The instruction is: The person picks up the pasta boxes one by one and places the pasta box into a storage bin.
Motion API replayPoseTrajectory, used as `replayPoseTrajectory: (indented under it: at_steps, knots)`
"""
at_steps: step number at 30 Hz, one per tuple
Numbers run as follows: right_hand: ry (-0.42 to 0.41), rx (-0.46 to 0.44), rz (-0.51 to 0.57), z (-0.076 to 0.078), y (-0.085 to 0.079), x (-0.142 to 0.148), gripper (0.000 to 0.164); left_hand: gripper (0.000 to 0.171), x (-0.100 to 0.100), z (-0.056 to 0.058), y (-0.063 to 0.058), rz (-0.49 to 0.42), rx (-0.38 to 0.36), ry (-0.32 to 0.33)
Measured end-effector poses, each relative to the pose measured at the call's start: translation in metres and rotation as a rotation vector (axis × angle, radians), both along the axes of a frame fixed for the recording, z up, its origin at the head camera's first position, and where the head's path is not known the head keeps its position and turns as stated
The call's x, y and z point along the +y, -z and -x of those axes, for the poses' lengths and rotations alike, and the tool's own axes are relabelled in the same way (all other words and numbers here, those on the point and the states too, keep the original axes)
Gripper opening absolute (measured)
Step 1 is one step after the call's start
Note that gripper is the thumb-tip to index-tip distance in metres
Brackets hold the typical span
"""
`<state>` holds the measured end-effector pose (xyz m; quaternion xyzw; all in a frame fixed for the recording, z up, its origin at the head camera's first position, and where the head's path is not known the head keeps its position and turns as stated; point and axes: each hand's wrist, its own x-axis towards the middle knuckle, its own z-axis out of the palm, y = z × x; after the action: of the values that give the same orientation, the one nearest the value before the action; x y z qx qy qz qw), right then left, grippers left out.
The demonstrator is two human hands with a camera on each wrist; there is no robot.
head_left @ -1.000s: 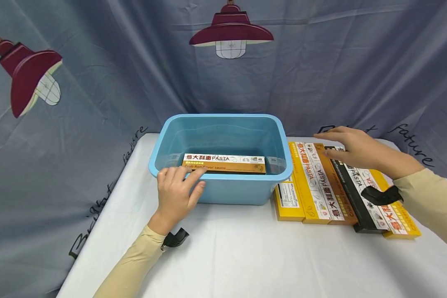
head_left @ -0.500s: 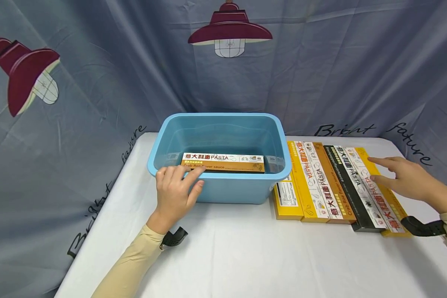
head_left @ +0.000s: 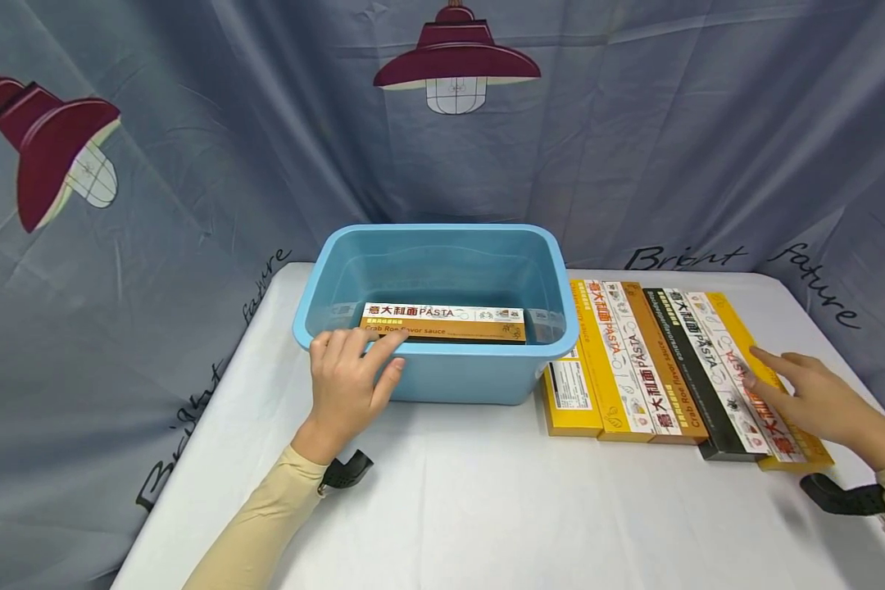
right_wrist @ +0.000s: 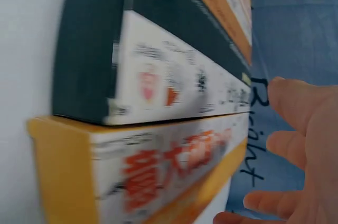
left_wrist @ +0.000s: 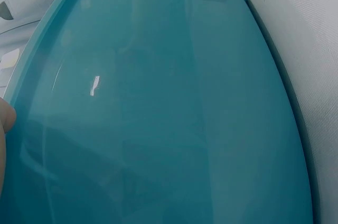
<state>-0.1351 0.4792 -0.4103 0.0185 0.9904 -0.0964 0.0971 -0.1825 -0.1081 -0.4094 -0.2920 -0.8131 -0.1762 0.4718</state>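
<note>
My left hand (head_left: 344,381) holds the front rim of a blue plastic tub (head_left: 457,373), fingers bent over the edge and thumb on the outer wall; the fingertips are hidden inside. In the left wrist view the tub's outer wall (left_wrist: 158,102) fills most of the picture. A brown and white pasta box (head_left: 450,326) lies inside, near the front. At right, my right hand (head_left: 819,397) is over the outermost yellow pasta box (head_left: 737,360), thumb and fingers spread. In the right wrist view the hand (right_wrist: 311,139) is apart from that yellow box (right_wrist: 174,176).
Left of the yellow box lie a black pasta box (head_left: 696,369), a brown one (head_left: 660,369) and other yellow ones (head_left: 615,393), side by side. The leftmost box is next to the tub. A grey-blue curtain (head_left: 634,147) hangs behind the white table (head_left: 487,492).
My right hand has moved right from above the middle boxes, then nearer along the outermost yellow box. The left hand has stayed on the tub's rim.
</note>
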Motion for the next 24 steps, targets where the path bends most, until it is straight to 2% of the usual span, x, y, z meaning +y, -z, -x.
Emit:
replayPoseTrajectory:
  at_steps: [6, 14, 19, 24]
  knots:
    - [0.043, -0.004, 0.022, -0.007, 0.019, 0.004, 0.079, 0.041, 0.0, 0.0, 0.0, -0.002, -0.004, 0.0]
    - [0.021, 0.008, 0.079, -0.016, 0.036, 0.008, 0.076, 0.04, 0.0, 0.0, -0.001, -0.002, 0.001, -0.002]
    - [0.05, 0.044, 0.11, -0.022, 0.047, 0.001, 0.076, 0.04, 0.0, 0.0, -0.001, -0.002, -0.003, -0.001]
    - [0.084, 0.116, 0.099, -0.026, 0.056, -0.004, 0.074, 0.04, 0.001, 0.0, 0.0, -0.004, -0.006, -0.001]
